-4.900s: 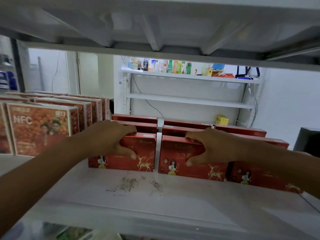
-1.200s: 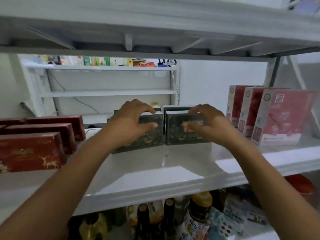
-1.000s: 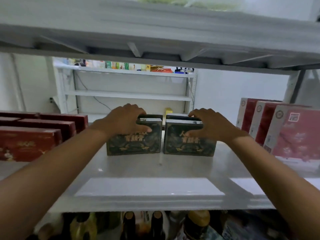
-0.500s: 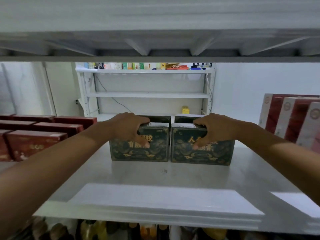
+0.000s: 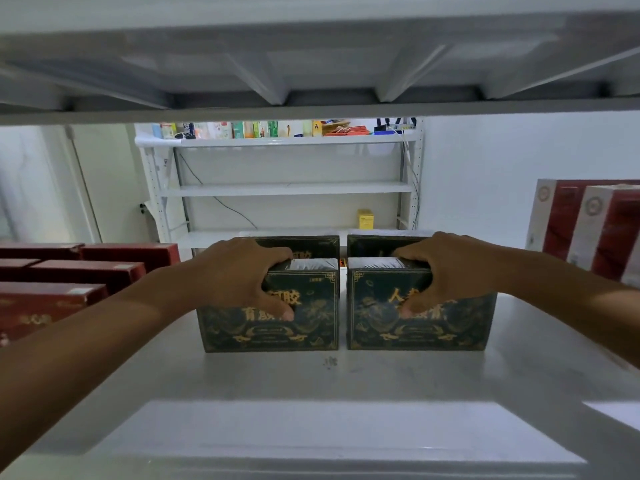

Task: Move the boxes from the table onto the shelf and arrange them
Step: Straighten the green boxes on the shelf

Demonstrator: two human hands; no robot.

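Two dark green boxes with gold lettering stand side by side on the white shelf (image 5: 311, 403). My left hand (image 5: 239, 275) grips the top of the left green box (image 5: 277, 327), thumb on its front face. My right hand (image 5: 446, 268) grips the top of the right green box (image 5: 415, 327) the same way. A narrow gap separates the two boxes. Behind each one stands another dark green box (image 5: 311, 245), mostly hidden.
Red boxes (image 5: 69, 282) lie in rows on the shelf at the left. Upright red-and-white boxes (image 5: 588, 230) stand at the right edge. The shelf board above (image 5: 311, 64) hangs low overhead. A second white rack (image 5: 287, 188) stands against the far wall.
Both hands left the red boxes at the left and now hold the two green boxes. Over the last second the boxes have come slightly forward and squared up; the view has centred on them.
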